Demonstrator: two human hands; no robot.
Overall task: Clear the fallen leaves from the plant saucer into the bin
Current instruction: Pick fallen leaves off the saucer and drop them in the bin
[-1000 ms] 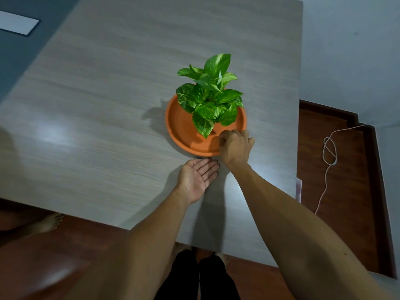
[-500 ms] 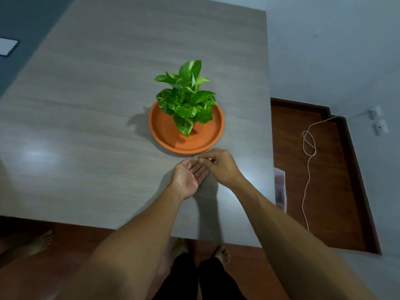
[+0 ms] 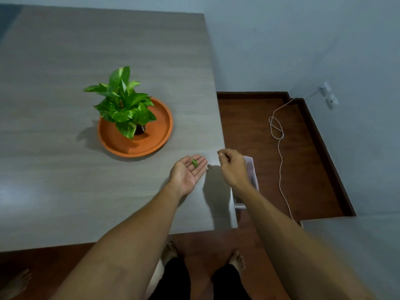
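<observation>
Green leaf [image 3: 194, 163] on left hand [image 3: 187, 172] fingers [image 3: 200, 164].

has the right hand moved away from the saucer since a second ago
Yes. The right hand was at the near rim of the orange saucer; now it has pulled right, past the table's edge, above the white bin.

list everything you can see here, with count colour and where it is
table: 1, grey wood grain, fills the left
saucer: 1, orange, on the table
plant: 1, green, in the saucer
leaf: 1, green, on the left palm
bin: 1, pale, on the floor past the table's right edge, mostly hidden
cord: 1, white, on the brown floor at right
wall sockets: 2, white, on the right wall
left hand: open, palm up
right hand: fingers curled, over the bin
feet: 2, bare, below the table
</observation>
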